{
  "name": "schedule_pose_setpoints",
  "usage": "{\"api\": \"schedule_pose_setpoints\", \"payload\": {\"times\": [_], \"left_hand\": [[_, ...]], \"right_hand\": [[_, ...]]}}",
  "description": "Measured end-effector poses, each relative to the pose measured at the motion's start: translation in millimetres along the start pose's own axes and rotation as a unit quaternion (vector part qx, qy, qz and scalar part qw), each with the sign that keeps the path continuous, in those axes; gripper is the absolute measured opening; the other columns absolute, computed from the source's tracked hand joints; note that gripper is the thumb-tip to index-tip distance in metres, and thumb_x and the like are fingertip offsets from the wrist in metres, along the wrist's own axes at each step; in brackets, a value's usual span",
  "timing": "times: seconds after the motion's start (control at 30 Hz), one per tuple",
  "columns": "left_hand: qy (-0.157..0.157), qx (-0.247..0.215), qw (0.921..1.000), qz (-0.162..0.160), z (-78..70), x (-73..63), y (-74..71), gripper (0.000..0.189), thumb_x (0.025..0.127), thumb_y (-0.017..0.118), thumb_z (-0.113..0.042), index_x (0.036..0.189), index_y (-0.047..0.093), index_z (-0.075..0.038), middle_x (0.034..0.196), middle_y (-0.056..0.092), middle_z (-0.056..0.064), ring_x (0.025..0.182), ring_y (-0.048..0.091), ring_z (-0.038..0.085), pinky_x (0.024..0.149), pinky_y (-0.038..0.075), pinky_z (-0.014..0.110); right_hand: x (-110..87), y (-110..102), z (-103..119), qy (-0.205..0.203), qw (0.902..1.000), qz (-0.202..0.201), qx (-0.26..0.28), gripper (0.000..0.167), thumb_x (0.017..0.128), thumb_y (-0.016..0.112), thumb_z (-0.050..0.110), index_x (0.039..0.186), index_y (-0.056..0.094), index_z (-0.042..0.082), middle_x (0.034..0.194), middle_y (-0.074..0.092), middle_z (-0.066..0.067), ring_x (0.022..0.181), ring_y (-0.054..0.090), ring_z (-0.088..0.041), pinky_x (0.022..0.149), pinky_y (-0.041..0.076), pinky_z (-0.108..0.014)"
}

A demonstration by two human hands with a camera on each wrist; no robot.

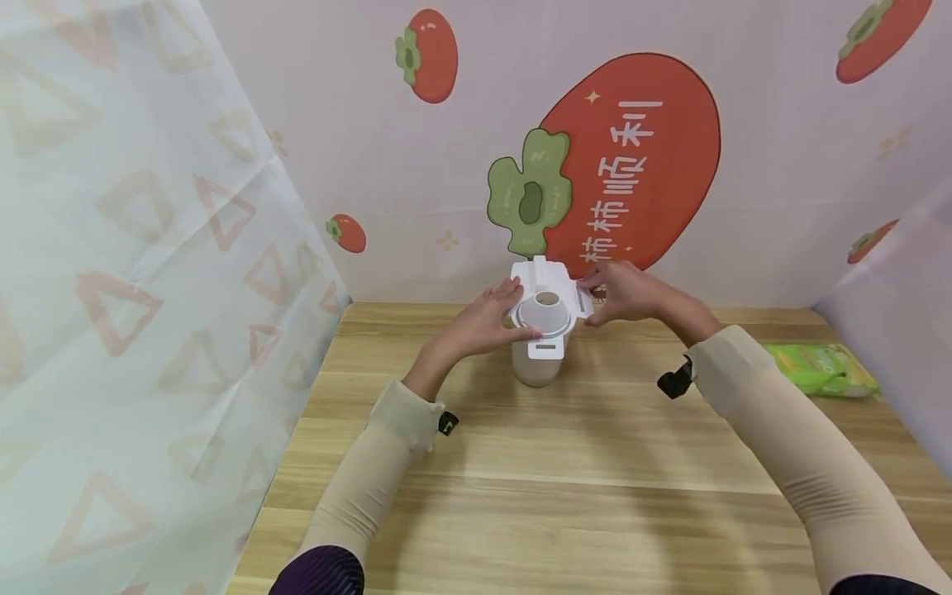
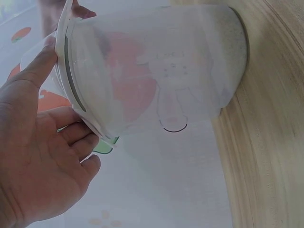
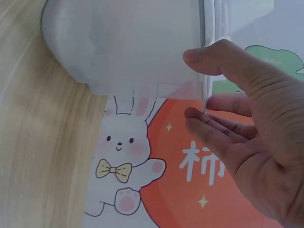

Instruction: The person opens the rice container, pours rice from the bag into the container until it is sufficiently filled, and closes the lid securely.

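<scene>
A translucent plastic canister (image 1: 537, 370) stands on the wooden table near the back wall, with pale grainy contents near its base in the left wrist view. On top sits a white lid (image 1: 528, 281) with a round raised spout and several slotted side flaps; the front flap (image 1: 546, 348) sticks out. My left hand (image 1: 483, 321) grips the lid's left side, thumb over the top and fingers curled at the edge. At the opposite side, my right hand (image 1: 628, 293) pinches the right flap (image 1: 583, 301) between thumb and fingers. Its thumb shows near the rim in the right wrist view.
To the right lies a green soft packet (image 1: 821, 370) on the wooden table (image 1: 535, 496). Behind the canister rises a wall (image 1: 416, 182) printed with persimmons. A patterned sheet (image 1: 149, 330) borders the table's left side.
</scene>
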State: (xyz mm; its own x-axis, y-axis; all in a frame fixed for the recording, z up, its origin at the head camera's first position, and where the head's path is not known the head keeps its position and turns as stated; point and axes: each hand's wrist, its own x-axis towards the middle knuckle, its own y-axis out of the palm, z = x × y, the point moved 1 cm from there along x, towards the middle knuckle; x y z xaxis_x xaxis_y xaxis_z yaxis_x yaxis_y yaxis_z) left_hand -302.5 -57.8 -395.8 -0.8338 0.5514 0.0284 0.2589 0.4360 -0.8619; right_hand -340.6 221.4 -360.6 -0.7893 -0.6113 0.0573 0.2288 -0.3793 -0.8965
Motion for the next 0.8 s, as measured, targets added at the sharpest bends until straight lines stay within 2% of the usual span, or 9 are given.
{"api": "schedule_pose_setpoints", "payload": {"times": [0.13,0.27,0.37,0.47,0.6,0.8], "left_hand": [[-0.001,0.001,1.0,0.001,-0.5,-0.5,-0.3,0.103,0.095,0.071,-0.061,0.167,0.026,-0.003,0.176,0.019,0.011,0.164,0.013,0.021,0.133,0.008,0.039],[0.0,0.001,1.0,0.001,0.5,-0.2,0.2,0.103,0.095,0.071,-0.062,0.167,0.026,-0.003,0.176,0.019,0.012,0.164,0.013,0.021,0.133,0.008,0.038],[0.001,0.002,1.0,0.001,1.7,-0.1,1.6,0.103,0.095,0.071,-0.062,0.166,0.026,-0.003,0.176,0.019,0.012,0.164,0.013,0.022,0.133,0.009,0.038],[0.002,0.003,1.0,0.0,2.7,-0.1,2.7,0.102,0.096,0.071,-0.062,0.166,0.025,-0.003,0.176,0.019,0.012,0.164,0.014,0.023,0.133,0.009,0.039],[0.004,-0.002,1.0,-0.002,2.8,0.7,3.3,0.103,0.095,0.071,-0.062,0.166,0.025,-0.003,0.176,0.018,0.012,0.164,0.014,0.023,0.133,0.009,0.038],[0.004,-0.008,0.9999,-0.01,2.5,-0.1,3.3,0.103,0.095,0.072,-0.06,0.167,0.026,-0.003,0.176,0.017,0.011,0.164,0.012,0.021,0.133,0.01,0.038]], "right_hand": [[3.0,-3,4,-0.005,0.9996,0.013,-0.024,0.068,0.074,0.097,0.018,0.13,0.07,-0.009,0.109,0.076,-0.016,0.087,0.063,-0.028,0.072,0.056,-0.036],[3.7,-3,4,-0.007,0.9994,0.015,-0.029,0.066,0.073,0.097,0.017,0.129,0.071,-0.008,0.103,0.075,-0.013,0.085,0.06,-0.026,0.069,0.052,-0.034],[2.1,-1,3,-0.001,0.9998,0.01,-0.018,0.066,0.074,0.097,0.018,0.13,0.071,-0.007,0.109,0.076,-0.015,0.088,0.064,-0.026,0.075,0.058,-0.037],[-0.5,3,-1,0.002,1.0,0.001,0.005,0.068,0.075,0.098,0.018,0.132,0.071,-0.006,0.119,0.076,-0.019,0.096,0.072,-0.032,0.086,0.064,-0.045],[-5.2,9,-8,-0.009,0.9992,-0.011,0.039,0.067,0.076,0.097,0.015,0.135,0.07,-0.004,0.123,0.074,-0.019,0.107,0.074,-0.036,0.093,0.062,-0.052],[-11.1,18,-18,-0.016,0.9937,-0.028,0.107,0.073,0.079,0.095,0.007,0.143,0.063,-0.006,0.133,0.067,-0.023,0.12,0.069,-0.041,0.1,0.057,-0.052]]}}
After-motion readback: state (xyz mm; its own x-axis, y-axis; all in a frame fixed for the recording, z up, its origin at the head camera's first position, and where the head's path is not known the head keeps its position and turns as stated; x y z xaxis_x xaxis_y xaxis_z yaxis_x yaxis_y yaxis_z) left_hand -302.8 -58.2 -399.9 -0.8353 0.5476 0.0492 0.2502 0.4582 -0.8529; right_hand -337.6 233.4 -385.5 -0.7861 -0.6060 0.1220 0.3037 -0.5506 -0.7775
